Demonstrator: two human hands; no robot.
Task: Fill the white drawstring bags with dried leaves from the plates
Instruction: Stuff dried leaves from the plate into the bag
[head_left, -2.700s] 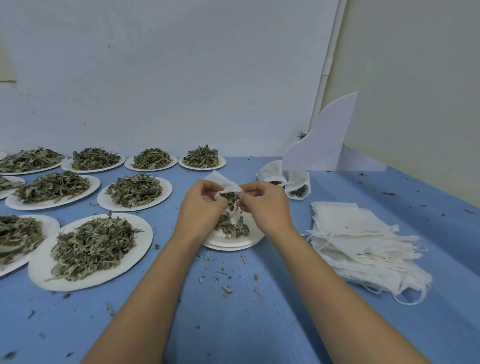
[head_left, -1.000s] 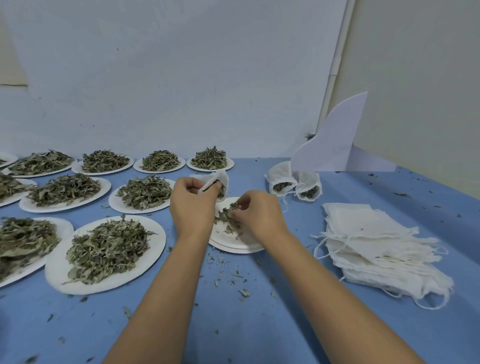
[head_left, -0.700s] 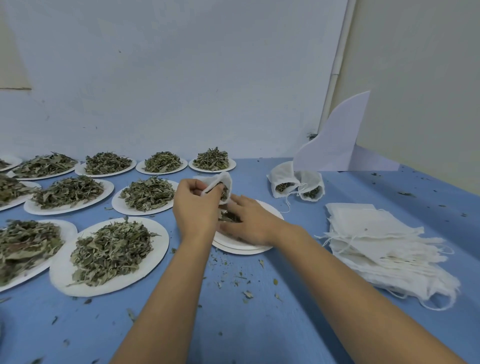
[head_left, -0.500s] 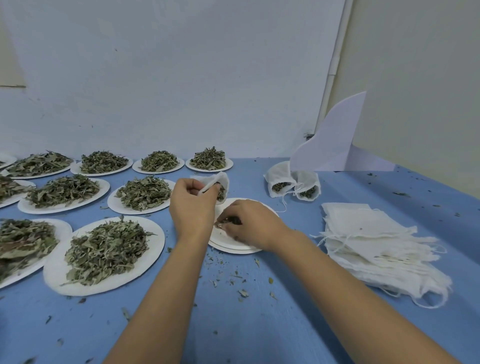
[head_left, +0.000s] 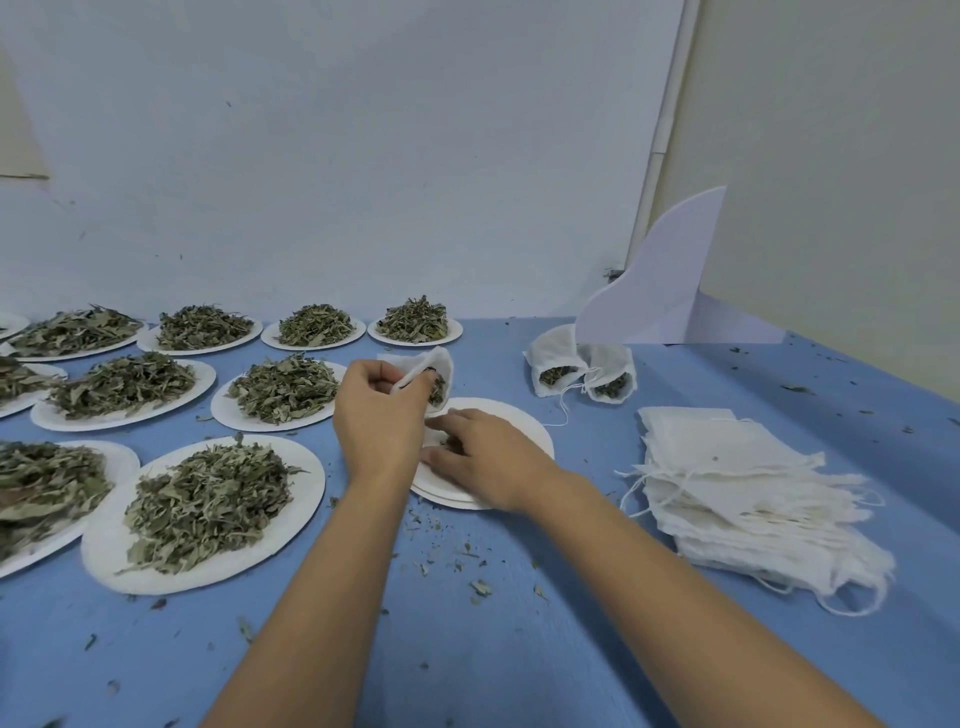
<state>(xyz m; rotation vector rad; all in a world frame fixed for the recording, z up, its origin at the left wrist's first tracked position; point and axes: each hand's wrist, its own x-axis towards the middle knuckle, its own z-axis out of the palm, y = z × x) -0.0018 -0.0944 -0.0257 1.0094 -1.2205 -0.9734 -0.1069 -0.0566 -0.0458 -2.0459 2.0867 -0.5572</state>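
Blue table (head_left: 519, 665); pale wall (head_left: 363, 156) behind; beige panel (head_left: 841, 156) right, perhaps a door.

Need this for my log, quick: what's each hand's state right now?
Left hand: closed, pinching the white bag at its mouth.
Right hand: open, fingers resting on the near-empty plate.

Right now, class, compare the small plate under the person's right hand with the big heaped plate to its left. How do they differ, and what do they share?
The big plate carries a full heap of dried leaves; the small plate is nearly bare. The big plate looks wider than the small plate. The right hand rests on the small plate; no hand touches the big plate. Both are white, round and flat on the blue table.
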